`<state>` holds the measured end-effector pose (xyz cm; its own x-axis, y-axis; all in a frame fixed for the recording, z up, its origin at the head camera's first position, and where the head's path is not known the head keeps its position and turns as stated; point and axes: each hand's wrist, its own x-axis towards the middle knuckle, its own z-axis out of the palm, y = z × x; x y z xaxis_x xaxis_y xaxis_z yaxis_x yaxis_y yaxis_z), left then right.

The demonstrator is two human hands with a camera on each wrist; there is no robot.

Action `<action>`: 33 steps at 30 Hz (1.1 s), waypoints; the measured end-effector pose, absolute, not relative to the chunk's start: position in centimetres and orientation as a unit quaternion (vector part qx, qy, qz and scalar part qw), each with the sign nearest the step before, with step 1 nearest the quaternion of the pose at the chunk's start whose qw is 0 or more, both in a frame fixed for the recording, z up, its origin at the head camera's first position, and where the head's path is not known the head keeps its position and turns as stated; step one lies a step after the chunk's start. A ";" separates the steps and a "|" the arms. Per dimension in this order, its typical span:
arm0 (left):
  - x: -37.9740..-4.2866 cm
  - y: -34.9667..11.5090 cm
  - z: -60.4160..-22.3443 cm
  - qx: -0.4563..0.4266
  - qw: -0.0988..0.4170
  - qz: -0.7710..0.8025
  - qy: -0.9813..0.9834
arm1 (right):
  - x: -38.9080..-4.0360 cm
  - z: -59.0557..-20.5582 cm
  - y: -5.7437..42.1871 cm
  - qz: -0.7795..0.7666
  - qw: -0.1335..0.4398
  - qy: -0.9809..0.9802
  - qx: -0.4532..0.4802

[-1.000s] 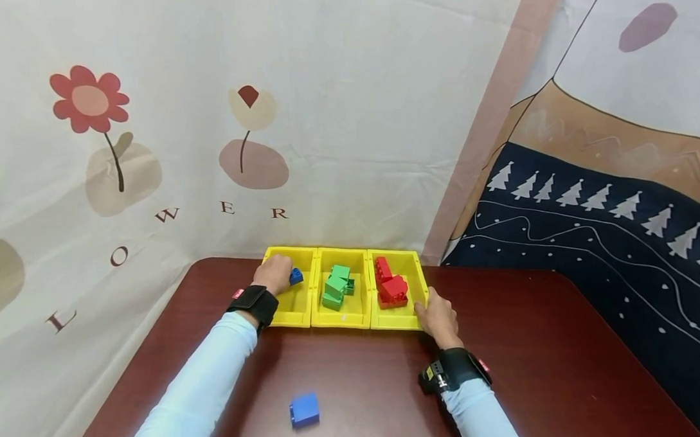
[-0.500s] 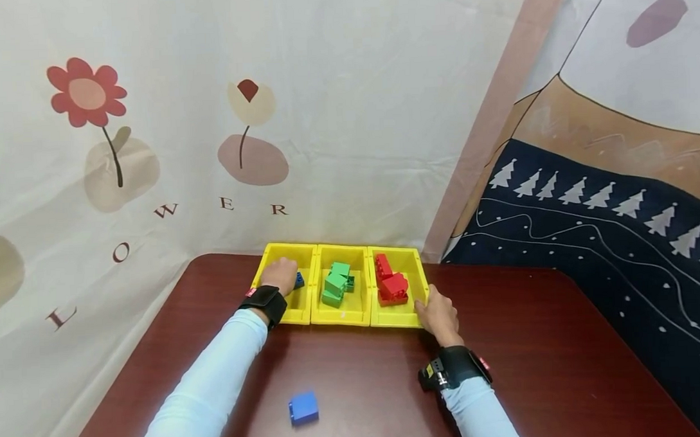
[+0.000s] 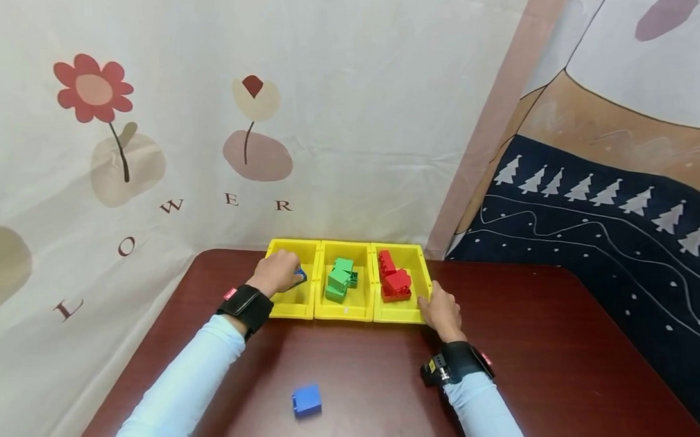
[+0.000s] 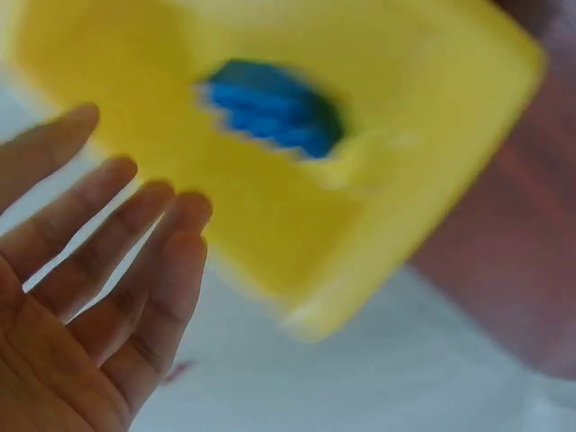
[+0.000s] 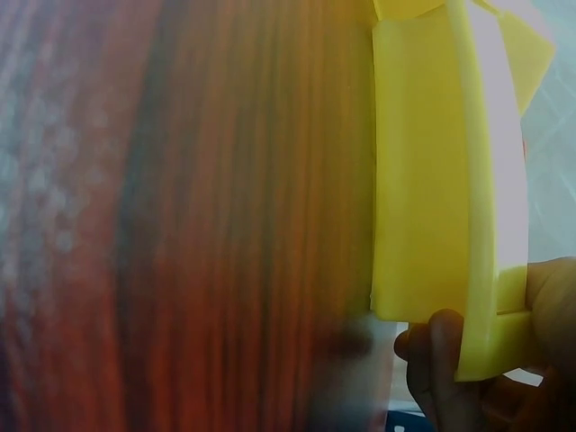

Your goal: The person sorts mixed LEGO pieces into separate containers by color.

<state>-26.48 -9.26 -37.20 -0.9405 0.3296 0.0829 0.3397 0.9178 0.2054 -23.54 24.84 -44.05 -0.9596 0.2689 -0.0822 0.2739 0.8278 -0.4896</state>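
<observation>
Over the left of three yellow bins (image 3: 295, 309) is my left hand (image 3: 276, 272). In the left wrist view the left hand (image 4: 99, 297) has its fingers extended and apart, with nothing in them. A studded blue toy brick (image 4: 274, 112) lies inside that bin, beyond the fingertips; in the head view the hand partly covers this brick (image 3: 301, 276). My right hand (image 3: 442, 312) grips the front right corner of the right bin (image 3: 402, 314). The right wrist view shows the right hand (image 5: 441, 360) with its fingers curled around the bin's rim (image 5: 481, 225).
Green toy bricks (image 3: 338, 280) sit in the middle bin, red ones (image 3: 396, 282) in the right bin. One more blue brick (image 3: 307, 401) lies on the dark red table (image 3: 367, 385) nearer the front. A printed cloth (image 3: 346, 116) hangs behind the bins.
My left hand moves a little right over the left bin, then slightly back to the left. The right hand keeps its grip on the bin's corner. The head view tilts slightly.
</observation>
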 end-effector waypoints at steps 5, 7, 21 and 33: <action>-21.2 -9.2 -35.8 -0.261 0.100 -0.143 -0.949 | -23.5 -44.1 24.6 -0.257 0.005 0.957 0.131; -18.9 -9.3 -35.7 -0.293 0.099 -0.154 -0.938 | -23.5 -44.1 24.5 -0.258 0.005 0.957 0.129; -11.4 -8.2 -39.5 -0.355 -0.068 -0.144 -0.921 | -23.8 -43.7 25.0 -0.254 0.010 0.957 0.137; -10.3 -7.2 -41.0 -0.316 -0.107 -0.137 -0.933 | -23.4 -43.9 25.2 -0.256 -0.002 0.958 0.127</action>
